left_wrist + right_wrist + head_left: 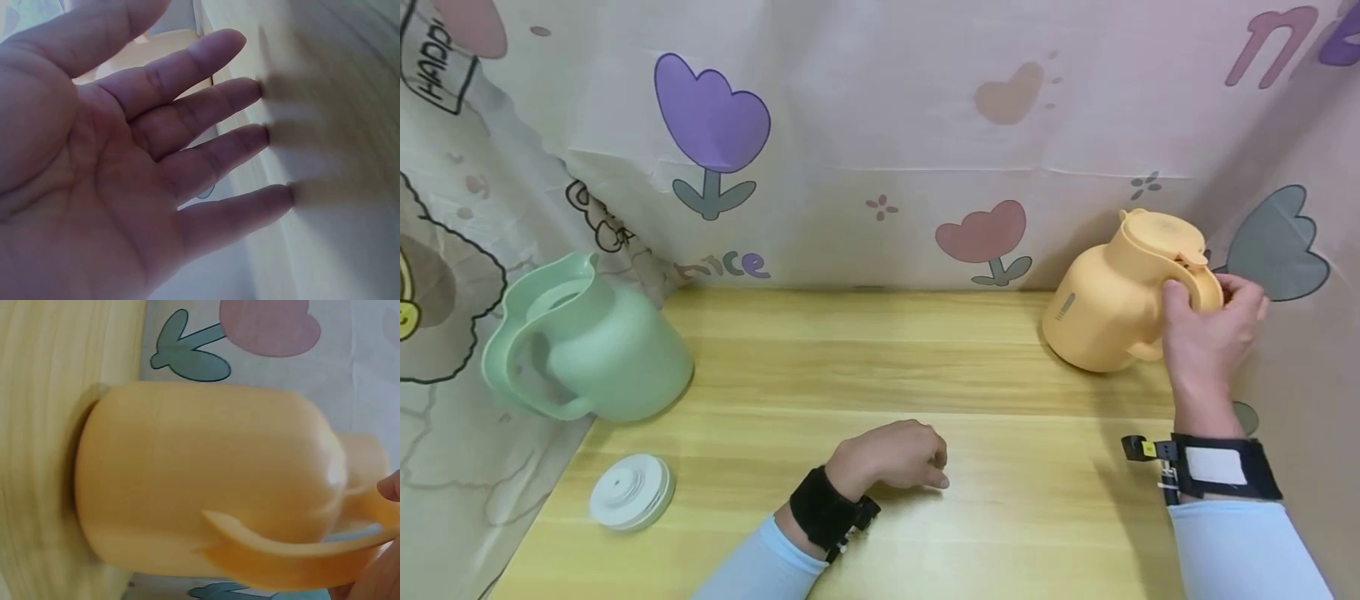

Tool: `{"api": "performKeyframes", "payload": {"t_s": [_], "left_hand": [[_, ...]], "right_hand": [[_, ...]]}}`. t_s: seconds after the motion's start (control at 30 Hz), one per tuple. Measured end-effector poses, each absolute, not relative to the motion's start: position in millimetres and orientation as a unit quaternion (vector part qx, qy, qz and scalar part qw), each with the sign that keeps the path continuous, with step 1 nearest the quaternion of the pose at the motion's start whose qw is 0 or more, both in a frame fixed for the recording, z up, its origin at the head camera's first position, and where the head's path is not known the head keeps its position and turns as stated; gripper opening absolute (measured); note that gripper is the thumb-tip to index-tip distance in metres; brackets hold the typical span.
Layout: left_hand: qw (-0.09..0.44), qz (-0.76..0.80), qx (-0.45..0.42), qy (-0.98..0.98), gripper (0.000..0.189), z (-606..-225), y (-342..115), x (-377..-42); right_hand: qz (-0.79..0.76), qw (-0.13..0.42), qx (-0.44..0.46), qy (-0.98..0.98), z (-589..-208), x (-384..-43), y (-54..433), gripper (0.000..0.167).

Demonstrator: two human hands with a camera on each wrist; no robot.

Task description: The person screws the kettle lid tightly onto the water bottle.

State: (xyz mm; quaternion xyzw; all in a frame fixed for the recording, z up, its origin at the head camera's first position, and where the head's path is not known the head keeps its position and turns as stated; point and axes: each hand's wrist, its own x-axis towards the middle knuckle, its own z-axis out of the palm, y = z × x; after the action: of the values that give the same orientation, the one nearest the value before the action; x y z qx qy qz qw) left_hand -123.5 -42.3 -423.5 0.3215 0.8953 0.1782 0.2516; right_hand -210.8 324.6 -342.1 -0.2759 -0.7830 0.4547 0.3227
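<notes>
On the table (1000, 517), one jug (628, 354) stands at ten o'clock, another jug (1101, 312) at two. A lid (631, 492) lies at the first's six.

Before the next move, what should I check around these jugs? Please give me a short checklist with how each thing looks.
1. Right grip around the handle of the yellow jug: ok.
2. That jug standing on the table: ok.
3. Left grip free: ok, holding nothing.
4. Green jug well apart from the yellow jug: ok.
5. White cap fitted on a jug: not ok, lying on the table.
6. Yellow jug's contents: cannot tell, inside hidden.
</notes>
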Motion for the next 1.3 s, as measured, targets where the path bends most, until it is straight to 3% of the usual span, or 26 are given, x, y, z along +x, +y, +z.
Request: {"api": "performKeyframes", "payload": {"t_s": [0.07,0.27,0.37,0.43,0.53,0.67,1.0,1.13,1.3], "left_hand": [[0.255,0.178,0.321,0.895,0.02,-421.8,-43.2,-124.5],[0.247,0.191,0.307,0.899,0.026,-416.2,-56.2,-128.2],[0.224,0.213,0.298,0.903,0.024,-412.1,-68.5,-132.3],[0.202,0.234,0.286,0.907,0.023,-408.7,-78.3,-135.8],[0.161,0.266,0.258,0.915,0.021,-401.6,-95.3,-141.1],[0.107,0.299,0.202,0.926,0.02,-395.5,-124.2,-144.8],[0.013,0.3,0.056,0.952,0.028,-369.4,-224.3,-128.5],[-0.037,0.293,0.012,0.955,0.032,-347.7,-260.1,-112.2],[-0.143,0.286,-0.064,0.945,0.033,-320.7,-290.8,-89.8]], "right_hand": [[0.442,0.367,-0.259,-0.776,-341.3,-207.6,319.9,0.041],[0.403,0.525,-0.132,-0.738,-344.2,-199.3,297.3,0.026],[0.398,0.562,-0.068,-0.722,-348.0,-197.3,277.9,0.016],[0.4,0.561,-0.032,-0.724,-353.6,-196.1,262.7,0.025],[0.403,0.535,0.02,-0.742,-366.5,-195.1,241.3,0.034],[0.402,0.47,0.072,-0.783,-385.3,-192.9,216.2,0.027],[0.354,0.229,0.129,-0.898,-417.7,-173.4,174.2,0.019],[0.344,0.192,0.138,-0.909,-422.3,-170.4,167.7,0.017],[0.337,0.19,0.165,-0.907,-424.9,-172.2,163.3,0.016]]}}
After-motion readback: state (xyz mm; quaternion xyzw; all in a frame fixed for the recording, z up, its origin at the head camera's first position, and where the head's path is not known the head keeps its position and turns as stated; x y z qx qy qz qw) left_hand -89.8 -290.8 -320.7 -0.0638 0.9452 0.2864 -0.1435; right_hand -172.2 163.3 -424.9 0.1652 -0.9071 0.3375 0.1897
